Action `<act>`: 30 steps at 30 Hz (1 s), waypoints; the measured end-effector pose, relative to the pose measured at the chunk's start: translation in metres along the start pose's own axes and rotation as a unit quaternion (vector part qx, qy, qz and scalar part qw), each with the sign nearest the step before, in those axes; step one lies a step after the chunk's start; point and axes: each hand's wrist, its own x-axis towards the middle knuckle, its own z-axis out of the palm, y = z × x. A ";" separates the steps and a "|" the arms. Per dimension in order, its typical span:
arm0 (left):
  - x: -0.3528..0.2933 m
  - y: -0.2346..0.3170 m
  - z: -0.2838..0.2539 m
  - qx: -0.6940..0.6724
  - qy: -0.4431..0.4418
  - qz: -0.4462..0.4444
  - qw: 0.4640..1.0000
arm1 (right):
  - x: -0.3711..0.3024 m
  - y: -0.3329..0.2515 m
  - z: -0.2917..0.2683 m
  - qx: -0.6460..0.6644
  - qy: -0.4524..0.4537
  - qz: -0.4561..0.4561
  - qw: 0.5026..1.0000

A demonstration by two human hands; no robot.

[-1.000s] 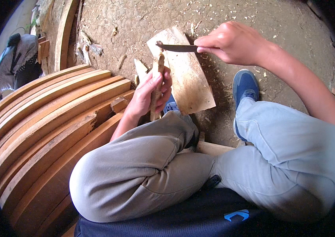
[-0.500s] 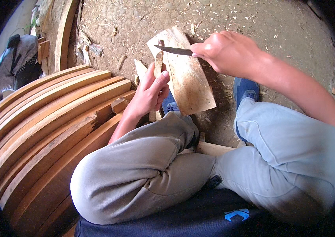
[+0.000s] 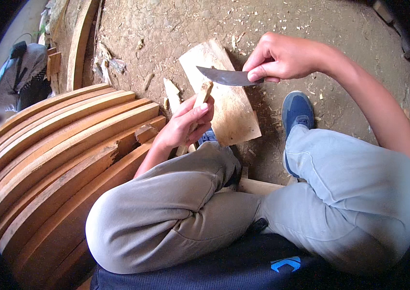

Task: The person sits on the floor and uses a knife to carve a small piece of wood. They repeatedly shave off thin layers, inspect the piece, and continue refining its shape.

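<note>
My left hand point(image 3: 189, 122) is closed round a narrow wooden stick point(image 3: 203, 93), whose pale top end sticks up above the fingers. In my right hand point(image 3: 277, 58) is a knife point(image 3: 227, 76) with a broad, dark, slightly curved blade; its handle is hidden in the fist. The blade points left, and its tip lies just above the stick's upper end, with a small gap between them. Beneath both sits a pale wooden block point(image 3: 236, 113), tilted, close to my left shoe.
Long sawn planks point(image 3: 65, 140) are stacked at my left. A person point(image 3: 24, 77) in grey is at the far left edge. Wood scraps point(image 3: 111, 63) and shavings lie scattered over the dirt floor point(image 3: 161, 29). My right shoe point(image 3: 297, 111) rests on the ground beyond the block.
The knife has moved right and slightly down, its blade now showing broader side. My left hand has lowered, tipping the stick so its end faces up. The block has shifted slightly.
</note>
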 end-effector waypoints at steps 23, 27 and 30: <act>0.004 0.008 0.003 -0.052 -0.008 0.037 0.998 | 0.000 -0.002 0.043 -0.363 0.260 -0.020 0.894; 0.002 0.013 0.006 -0.002 0.020 0.009 1.000 | 0.003 -0.003 0.059 -0.355 0.272 -0.014 0.894; -0.008 0.013 0.006 -0.009 0.019 -0.014 1.000 | 0.008 0.008 0.057 -0.216 0.224 -0.087 0.946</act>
